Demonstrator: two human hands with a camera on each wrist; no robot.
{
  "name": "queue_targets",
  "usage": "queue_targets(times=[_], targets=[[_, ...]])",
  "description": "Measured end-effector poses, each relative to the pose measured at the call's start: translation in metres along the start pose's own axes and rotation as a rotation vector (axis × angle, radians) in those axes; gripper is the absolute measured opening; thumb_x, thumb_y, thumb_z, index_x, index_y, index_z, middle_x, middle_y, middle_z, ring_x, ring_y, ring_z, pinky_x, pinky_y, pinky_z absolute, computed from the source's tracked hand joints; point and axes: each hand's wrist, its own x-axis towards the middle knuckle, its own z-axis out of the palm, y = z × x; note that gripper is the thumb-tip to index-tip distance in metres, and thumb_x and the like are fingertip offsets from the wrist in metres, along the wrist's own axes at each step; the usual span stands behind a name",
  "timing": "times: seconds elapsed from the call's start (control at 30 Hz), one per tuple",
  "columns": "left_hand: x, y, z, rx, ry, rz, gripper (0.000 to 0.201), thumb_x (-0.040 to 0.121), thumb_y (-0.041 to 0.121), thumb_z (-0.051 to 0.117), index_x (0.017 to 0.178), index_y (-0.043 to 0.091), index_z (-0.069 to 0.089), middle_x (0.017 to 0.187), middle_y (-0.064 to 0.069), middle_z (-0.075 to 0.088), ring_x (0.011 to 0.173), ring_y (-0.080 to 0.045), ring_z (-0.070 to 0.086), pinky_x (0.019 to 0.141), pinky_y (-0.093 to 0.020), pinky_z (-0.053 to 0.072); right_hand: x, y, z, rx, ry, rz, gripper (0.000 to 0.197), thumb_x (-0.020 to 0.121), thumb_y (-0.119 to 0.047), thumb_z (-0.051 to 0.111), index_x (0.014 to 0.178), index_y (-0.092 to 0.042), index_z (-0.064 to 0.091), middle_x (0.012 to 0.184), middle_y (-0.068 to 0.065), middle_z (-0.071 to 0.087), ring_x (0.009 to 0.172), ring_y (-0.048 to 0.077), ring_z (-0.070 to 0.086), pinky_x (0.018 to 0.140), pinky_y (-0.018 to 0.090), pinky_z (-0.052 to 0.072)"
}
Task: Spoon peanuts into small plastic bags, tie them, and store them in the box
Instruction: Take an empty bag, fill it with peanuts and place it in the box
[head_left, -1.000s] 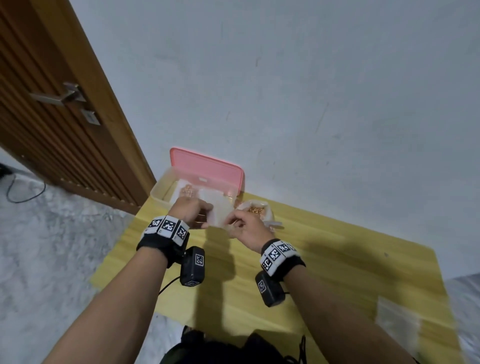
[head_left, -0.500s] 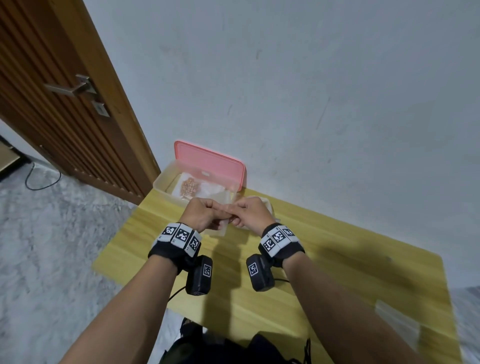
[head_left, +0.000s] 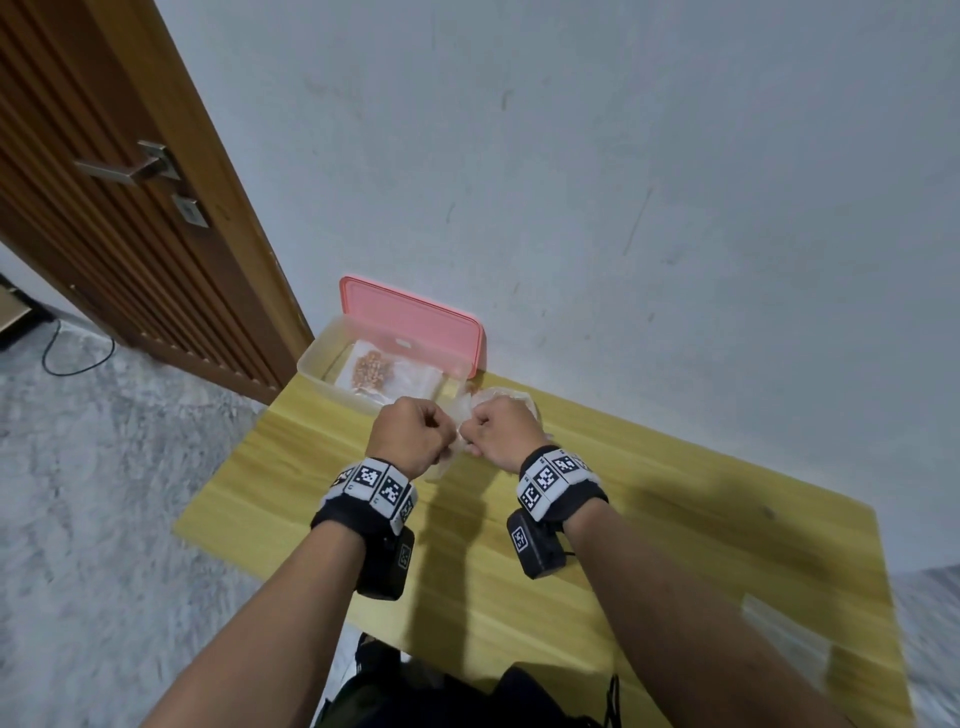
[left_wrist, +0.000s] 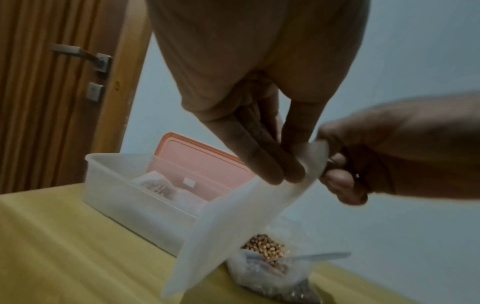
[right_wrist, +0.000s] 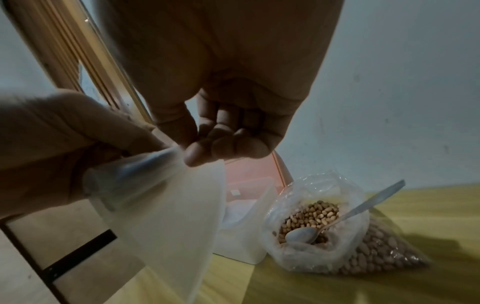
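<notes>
So the yellow wooden table (head_left: 649, 545) is sitting against a grey wall (head_left: 623, 182), with a brown slatted door (head_left: 104, 234) standing off to the far left.

At the far left corner of the table a clear plastic box (head_left: 322, 371) is sitting open, its pink lid (head_left: 410, 322) propped upright behind it against the wall. One small bag of peanuts (head_left: 370, 370) is already lying inside the box.

Just right of the box, the big supply bag of peanuts (right_wrist: 324, 230) is slumping open on the table, and a spoon (right_wrist: 335, 220) is resting in it with its bowl down among the nuts and its handle sticking out up to the right.

Both hands are hovering above the table, just near of the box and the supply bag, close together but not quite touching. Between them they're holding a small plastic bag (left_wrist: 233, 226) by its top edge, and the rest of it is hanging down flat and limp under the hands. It's looking empty from both wrist views.

The left hand (head_left: 410, 434) is pinching the left part of the bag's top edge between thumb and fingers. The right hand (head_left: 498, 431) is curling up and pinching the right part of that same edge between thumb and index finger.
</notes>
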Motion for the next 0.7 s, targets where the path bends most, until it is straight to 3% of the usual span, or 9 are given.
queue_targets(times=[0.13,0.2,0.3,0.4,0.5,0.53,0.6,0.67,0.7], targets=[[0.003,-0.002,-0.006,0.136,0.121,0.002,0.017,0.08,0.01,0.065,0.065,0.018,0.068,0.053,0.001,0.069,0.056,-0.013,0.069,0.065,-0.034,0.061,-0.001,0.001,-0.002,-0.18,-0.009,0.043,0.039,0.084,-0.029,0.058,0.052,-0.016,0.04,0.056,0.003,0.046,0.053,0.022,0.047,0.056,0.033,0.046],[0.004,-0.004,-0.012,0.115,0.131,-0.026,0.017,0.079,0.009,0.066,0.064,0.016,0.067,0.051,-0.001,0.068,0.051,-0.014,0.068,0.062,-0.035,0.061,-0.001,0.005,-0.001,-0.155,-0.033,0.106,0.039,0.085,-0.034,0.057,0.052,-0.018,0.042,0.054,-0.001,0.044,0.05,0.018,0.044,0.052,0.028,0.036],[-0.003,0.004,-0.008,0.039,0.022,0.04,0.015,0.08,0.001,0.066,0.068,0.01,0.067,0.052,-0.004,0.068,0.047,-0.018,0.068,0.058,-0.037,0.061,0.0,0.004,0.006,-0.116,-0.055,0.115,0.028,0.082,-0.035,0.057,0.061,-0.018,0.049,0.061,-0.001,0.053,0.059,0.019,0.054,0.058,0.031,0.044],[-0.004,0.007,0.002,-0.081,-0.039,0.079,0.015,0.083,-0.003,0.065,0.072,0.007,0.068,0.055,-0.006,0.069,0.046,-0.018,0.066,0.061,-0.041,0.061,0.005,-0.001,0.006,-0.091,-0.094,0.093,0.014,0.085,-0.018,0.056,0.073,-0.014,0.052,0.075,0.004,0.059,0.076,0.022,0.059,0.068,0.035,0.05],[-0.002,0.002,0.004,-0.228,-0.183,0.119,0.008,0.081,0.009,0.075,0.086,0.013,0.071,0.072,0.001,0.071,0.065,-0.013,0.066,0.075,-0.045,0.058,0.013,0.008,0.002,-0.016,-0.087,0.121,0.013,0.086,-0.016,0.057,0.075,-0.01,0.063,0.074,0.006,0.063,0.074,0.021,0.062,0.066,0.035,0.052],[-0.001,-0.001,0.004,-0.189,-0.244,0.153,0.031,0.076,0.019,0.082,0.104,0.017,0.069,0.094,0.002,0.07,0.085,-0.011,0.064,0.086,-0.044,0.054,0.013,0.009,0.0,0.026,-0.1,0.124,0.013,0.085,-0.016,0.057,0.076,-0.01,0.066,0.073,0.005,0.065,0.072,0.019,0.062,0.061,0.031,0.048],[0.004,-0.012,0.007,0.024,-0.369,0.212,0.104,0.059,0.043,0.09,0.146,0.029,0.036,0.143,0.003,0.041,0.131,-0.011,0.038,0.109,-0.037,0.033,0.014,0.012,-0.002,0.082,-0.126,0.116,0.011,0.083,-0.014,0.058,0.08,-0.008,0.068,0.077,0.007,0.067,0.073,0.018,0.063,0.058,0.028,0.044],[0.009,-0.02,0.015,0.14,-0.41,0.241,0.146,0.041,0.06,0.09,0.154,0.04,0.0,0.162,0.008,0.012,0.147,-0.014,0.013,0.118,-0.045,0.016,0.014,0.012,-0.004,0.114,-0.145,0.101,0.013,0.08,-0.016,0.061,0.078,-0.004,0.066,0.077,0.013,0.067,0.072,0.02,0.063,0.058,0.032,0.047],[0.011,-0.023,0.019,0.133,-0.403,0.259,0.151,0.037,0.063,0.09,0.153,0.044,-0.006,0.163,0.006,0.013,0.149,-0.018,0.014,0.119,-0.051,0.018,0.015,0.012,-0.003,0.113,-0.153,0.091,0.016,0.078,-0.018,0.062,0.075,-0.002,0.064,0.075,0.015,0.066,0.07,0.022,0.063,0.059,0.035,0.049]])
